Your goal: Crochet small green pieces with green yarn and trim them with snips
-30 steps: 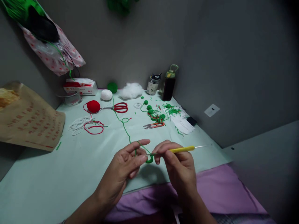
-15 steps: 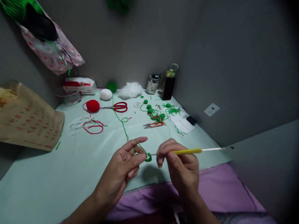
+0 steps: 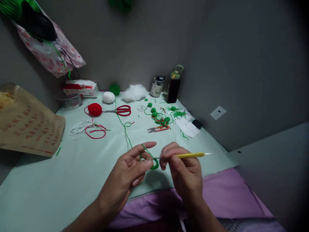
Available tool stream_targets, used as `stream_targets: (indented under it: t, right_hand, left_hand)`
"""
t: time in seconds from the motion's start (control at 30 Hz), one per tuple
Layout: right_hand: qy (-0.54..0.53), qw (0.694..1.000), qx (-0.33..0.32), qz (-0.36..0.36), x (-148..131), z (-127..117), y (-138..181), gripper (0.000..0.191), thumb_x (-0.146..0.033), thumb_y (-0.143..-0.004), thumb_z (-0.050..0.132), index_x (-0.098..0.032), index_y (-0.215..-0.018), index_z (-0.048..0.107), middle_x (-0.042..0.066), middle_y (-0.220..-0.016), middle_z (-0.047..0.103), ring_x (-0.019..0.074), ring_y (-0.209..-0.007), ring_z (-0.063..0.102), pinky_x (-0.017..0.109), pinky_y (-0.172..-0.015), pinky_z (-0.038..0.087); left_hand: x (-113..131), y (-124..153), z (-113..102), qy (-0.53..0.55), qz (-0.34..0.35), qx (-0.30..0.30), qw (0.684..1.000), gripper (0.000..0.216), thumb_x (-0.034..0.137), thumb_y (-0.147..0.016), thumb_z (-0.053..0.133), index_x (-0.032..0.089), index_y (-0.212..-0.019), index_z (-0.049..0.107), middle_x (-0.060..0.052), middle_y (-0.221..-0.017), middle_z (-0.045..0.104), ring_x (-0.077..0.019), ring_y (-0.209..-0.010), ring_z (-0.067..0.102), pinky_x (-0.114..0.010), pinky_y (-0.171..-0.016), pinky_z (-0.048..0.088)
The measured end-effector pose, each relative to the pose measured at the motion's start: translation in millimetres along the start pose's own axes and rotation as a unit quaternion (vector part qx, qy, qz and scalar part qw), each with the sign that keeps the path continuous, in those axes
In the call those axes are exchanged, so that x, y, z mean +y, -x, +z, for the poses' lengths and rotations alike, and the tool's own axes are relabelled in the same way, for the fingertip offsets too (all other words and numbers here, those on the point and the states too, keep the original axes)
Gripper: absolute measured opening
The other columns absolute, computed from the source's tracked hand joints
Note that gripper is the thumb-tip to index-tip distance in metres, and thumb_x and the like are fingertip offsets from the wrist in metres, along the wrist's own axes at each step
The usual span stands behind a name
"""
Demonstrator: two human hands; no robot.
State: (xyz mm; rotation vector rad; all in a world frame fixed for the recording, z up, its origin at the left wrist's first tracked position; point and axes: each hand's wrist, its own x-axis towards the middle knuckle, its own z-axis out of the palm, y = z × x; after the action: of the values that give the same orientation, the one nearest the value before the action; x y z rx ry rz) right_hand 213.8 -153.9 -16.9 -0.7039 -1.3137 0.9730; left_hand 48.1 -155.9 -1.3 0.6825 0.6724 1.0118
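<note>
My left hand (image 3: pixel 129 172) pinches a small green crochet piece (image 3: pixel 154 165) between thumb and middle finger, its index finger stretched out with green yarn (image 3: pixel 125 129) running over it. That yarn trails back across the table to a green ball (image 3: pixel 115 89) by the wall. My right hand (image 3: pixel 183 167) is closed round a yellow-handled crochet hook (image 3: pixel 190 155). The hook's metal tip points left into the green piece. Both hands hover over the near edge of the pale green table (image 3: pixel 60 180).
Red-handled scissors (image 3: pixel 122 110), a red yarn ball (image 3: pixel 95 109), a white ball (image 3: pixel 108 97), stuffing (image 3: pixel 135 92), orange snips (image 3: pixel 158 129), small green crocheted bits (image 3: pixel 159 117), a jar (image 3: pixel 157 86) and a dark bottle (image 3: pixel 173 87) lie farther back. A brown paper bag (image 3: pixel 26 129) sits left; purple cloth (image 3: pixel 222 196) lies near me.
The right hand drew the hook out to the right, then pushed it back left toward the green piece. The left hand kept its hold almost still.
</note>
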Motion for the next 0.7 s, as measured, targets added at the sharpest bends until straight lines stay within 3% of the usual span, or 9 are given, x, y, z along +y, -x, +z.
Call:
stream_targets:
  t: [0.1,0.2,0.3,0.33,0.4,0.47,0.5,0.63,0.7]
  right_hand:
    - [0.032,0.999,-0.027,0.000,1.4,0.5,-0.4,0.015,-0.021,-0.096,0.061,-0.023,-0.096,0.076,0.005,-0.089,0.068,0.0173,-0.082,0.063,0.030,-0.069,0.053]
    - [-0.018,0.999,-0.034,0.008,-0.3,-2.0,0.2,0.019,-0.022,-0.100,0.054,-0.022,-0.095,0.072,0.004,-0.087,0.068,0.0148,-0.070,0.063,0.029,-0.062,0.054]
    - [0.109,0.990,-0.062,-0.067,-7.4,-4.5,2.3,0.020,-0.017,-0.101,0.049,-0.020,-0.101,0.068,0.006,-0.089,0.070,0.0169,-0.075,0.067,0.031,-0.067,0.057]
    - [0.192,0.971,-0.083,-0.119,-10.0,-4.9,3.4,0.020,-0.014,-0.100,0.050,-0.019,-0.105,0.068,0.007,-0.092,0.071,0.0180,-0.081,0.068,0.032,-0.070,0.058]
    - [0.348,0.901,-0.131,-0.226,-13.6,-5.0,5.7,0.024,-0.009,-0.097,0.054,-0.017,-0.113,0.069,0.010,-0.099,0.073,0.0202,-0.093,0.069,0.032,-0.079,0.058]
    - [0.416,0.852,-0.151,-0.280,-13.5,-4.7,7.2,0.028,-0.008,-0.096,0.057,-0.017,-0.119,0.069,0.011,-0.104,0.072,0.0202,-0.098,0.069,0.030,-0.082,0.059]
    - [0.409,0.858,-0.144,-0.276,-12.1,-4.6,7.4,0.028,-0.009,-0.096,0.056,-0.019,-0.120,0.069,0.010,-0.104,0.071,0.0197,-0.098,0.069,0.030,-0.082,0.059]
    - [0.173,0.976,-0.054,-0.117,-4.3,-4.7,4.6,0.022,-0.018,-0.101,0.050,-0.023,-0.108,0.070,0.005,-0.092,0.066,0.0151,-0.075,0.065,0.029,-0.064,0.057]
    - [0.086,0.994,-0.040,-0.057,-2.3,-4.4,3.8,0.022,-0.020,-0.102,0.048,-0.024,-0.102,0.070,0.003,-0.086,0.063,0.0138,-0.066,0.061,0.028,-0.056,0.055]
  left_hand:
    - [-0.8,-0.3,1.6,-0.023,0.007,0.006,1.000,0.036,0.024,-0.080,0.082,0.026,-0.114,0.076,0.004,-0.076,0.055,-0.0008,-0.049,0.028,-0.015,-0.042,0.017]
    - [0.3,-0.6,0.4,-0.029,0.002,0.006,1.000,0.032,0.026,-0.081,0.080,0.024,-0.113,0.076,0.004,-0.076,0.056,0.0000,-0.048,0.027,-0.016,-0.043,0.019]
    - [0.8,-0.1,-1.0,-0.037,0.015,0.022,0.999,0.034,0.026,-0.082,0.080,0.024,-0.115,0.075,0.004,-0.077,0.056,-0.0006,-0.049,0.029,-0.016,-0.044,0.021]
    - [0.4,0.1,-1.2,-0.039,0.023,0.031,0.999,0.036,0.025,-0.081,0.081,0.024,-0.117,0.074,0.004,-0.077,0.056,-0.0012,-0.050,0.030,-0.016,-0.044,0.021]
    - [-0.7,0.2,-1.4,-0.024,0.025,0.036,0.999,0.042,0.024,-0.080,0.082,0.024,-0.120,0.072,0.004,-0.074,0.055,-0.0016,-0.050,0.030,-0.015,-0.044,0.021]
    - [-1.6,-0.3,-2.1,0.015,-0.003,0.017,1.000,0.044,0.025,-0.080,0.082,0.021,-0.122,0.071,0.007,-0.067,0.050,-0.0007,-0.047,0.025,-0.015,-0.043,0.019]
    - [-1.7,-0.7,-2.7,0.036,-0.024,0.004,0.999,0.043,0.026,-0.080,0.082,0.020,-0.121,0.071,0.008,-0.064,0.047,-0.0001,-0.046,0.022,-0.015,-0.042,0.018]
    - [-1.0,-1.4,-4.9,0.045,-0.041,-0.001,0.998,0.037,0.022,-0.081,0.080,0.019,-0.118,0.073,0.008,-0.067,0.048,0.0015,-0.043,0.019,-0.015,-0.040,0.016]
    - [-2.3,-0.4,-4.5,-0.005,0.000,0.025,1.000,0.039,0.022,-0.081,0.081,0.022,-0.119,0.072,0.005,-0.075,0.054,0.0012,-0.045,0.026,-0.014,-0.042,0.020]
